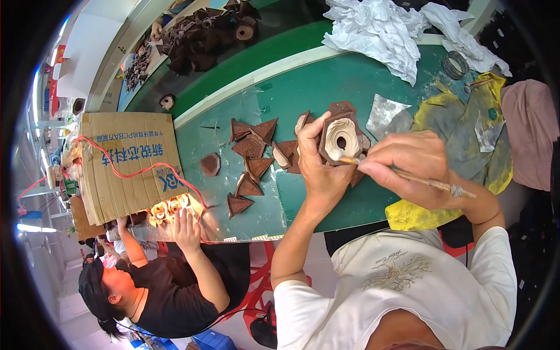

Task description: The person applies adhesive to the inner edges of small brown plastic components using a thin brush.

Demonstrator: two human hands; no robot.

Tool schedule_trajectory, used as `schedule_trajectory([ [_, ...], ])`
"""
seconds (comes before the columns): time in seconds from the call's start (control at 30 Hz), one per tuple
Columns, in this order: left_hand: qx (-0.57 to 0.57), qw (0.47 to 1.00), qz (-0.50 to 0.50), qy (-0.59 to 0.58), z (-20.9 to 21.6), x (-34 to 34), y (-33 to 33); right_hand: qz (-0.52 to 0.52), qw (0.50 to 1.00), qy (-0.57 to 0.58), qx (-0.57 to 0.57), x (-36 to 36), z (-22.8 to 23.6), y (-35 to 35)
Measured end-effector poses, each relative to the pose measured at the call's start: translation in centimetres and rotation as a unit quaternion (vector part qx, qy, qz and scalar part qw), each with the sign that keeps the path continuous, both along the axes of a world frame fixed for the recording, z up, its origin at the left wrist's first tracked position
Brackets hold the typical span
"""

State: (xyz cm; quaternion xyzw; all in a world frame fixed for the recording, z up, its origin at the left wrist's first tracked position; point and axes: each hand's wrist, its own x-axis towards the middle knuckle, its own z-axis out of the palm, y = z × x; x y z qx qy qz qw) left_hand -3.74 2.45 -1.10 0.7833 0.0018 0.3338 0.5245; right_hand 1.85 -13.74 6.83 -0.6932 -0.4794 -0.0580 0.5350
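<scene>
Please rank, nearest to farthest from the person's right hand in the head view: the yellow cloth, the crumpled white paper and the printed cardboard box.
From the right hand:
1. Yellow cloth, just below it on the green table.
2. Crumpled white paper, at the far table edge.
3. Printed cardboard box, far left.

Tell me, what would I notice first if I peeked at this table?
Probably the brown block with a pale, round hollow, held up mid-table in the left hand, while the right hand dabs it with a thin brush. Left of it lie brown triangular pieces, and crumpled white paper sits at the far edge.
</scene>
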Motion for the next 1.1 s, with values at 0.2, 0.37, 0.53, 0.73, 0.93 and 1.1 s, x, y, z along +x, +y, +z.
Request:
schedule_trajectory([
  [0.2,0.022,1.000,0.012,0.017,0.2,-0.1,0.0,0.028,0.999,-0.027,-0.026,0.4,0.7,0.0],
  [0.37,-0.020,1.000,-0.006,-0.017,-0.6,0.3,0.3,0.029,0.998,-0.026,-0.049,0.2,0.7,0.0],
  [0.53,-0.087,0.996,-0.014,0.016,-0.6,-0.2,0.5,0.029,0.998,-0.011,-0.063,0.7,0.5,-1.0],
  [0.73,-0.083,0.996,-0.022,0.034,0.3,-0.3,-0.1,-0.046,0.994,-0.097,-0.009,1.8,-0.4,-0.8],
  [0.93,-0.117,0.993,-0.025,0.020,-0.1,-0.1,-0.2,-0.012,0.999,-0.031,-0.040,1.2,0.0,-1.4],
  [1.1,-0.060,0.998,-0.004,0.016,0.1,0.0,-0.6,-0.058,0.997,-0.039,0.017,1.3,-0.7,-0.1],
])
